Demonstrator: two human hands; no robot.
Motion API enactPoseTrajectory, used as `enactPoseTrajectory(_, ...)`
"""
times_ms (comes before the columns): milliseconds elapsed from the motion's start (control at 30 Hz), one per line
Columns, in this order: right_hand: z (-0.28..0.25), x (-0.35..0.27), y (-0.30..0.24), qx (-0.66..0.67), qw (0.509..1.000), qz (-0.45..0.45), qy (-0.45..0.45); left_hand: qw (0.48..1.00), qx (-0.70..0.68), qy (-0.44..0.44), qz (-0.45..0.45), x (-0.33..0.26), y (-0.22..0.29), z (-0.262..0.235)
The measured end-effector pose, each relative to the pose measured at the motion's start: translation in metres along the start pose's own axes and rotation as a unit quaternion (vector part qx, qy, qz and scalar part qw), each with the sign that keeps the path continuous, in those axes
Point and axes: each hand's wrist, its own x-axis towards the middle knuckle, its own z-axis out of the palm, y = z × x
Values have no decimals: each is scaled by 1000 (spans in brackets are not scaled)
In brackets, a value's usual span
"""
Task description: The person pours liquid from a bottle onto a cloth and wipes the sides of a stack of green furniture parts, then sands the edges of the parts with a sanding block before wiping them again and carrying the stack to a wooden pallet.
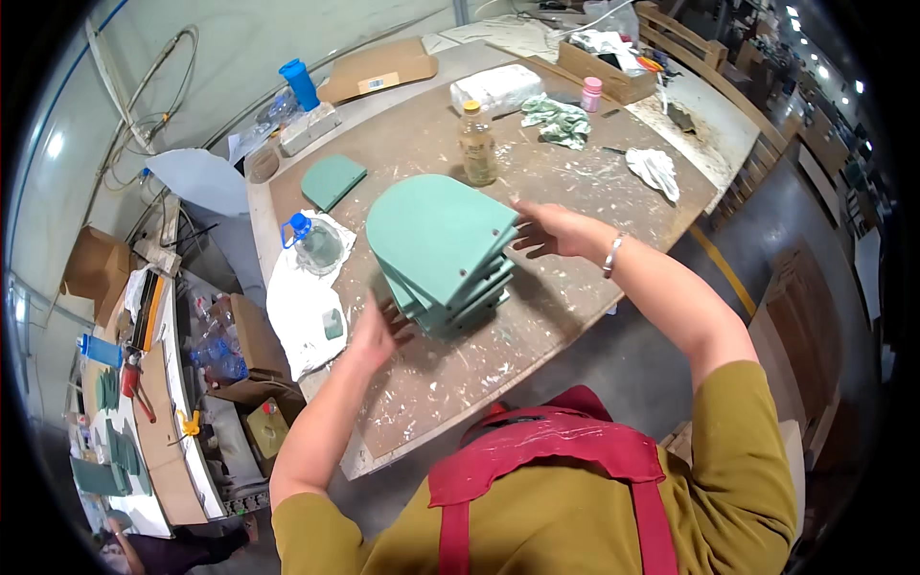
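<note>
Hands flank stacked green panels, rounded ends pointing away.

We are looking at workshop: paint-spattered brown wooden workbench, stacked green-painted rounded boards, unfinished wooden chair frames, bare concrete floor showing.

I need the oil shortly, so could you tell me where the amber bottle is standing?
In the head view the amber bottle stands upright on the workbench, just beyond the stack of green panels, left of the crumpled green rag.
</note>
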Motion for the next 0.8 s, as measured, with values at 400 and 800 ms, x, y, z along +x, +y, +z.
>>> enactPoseTrajectory(400,62,54,-33,30,966,102,-237,979,-201,23,37,10,1,41)
enactPoseTrajectory(800,46,88,-36,48,967,-30,-250,927,-370,-51,33,30,37,67)
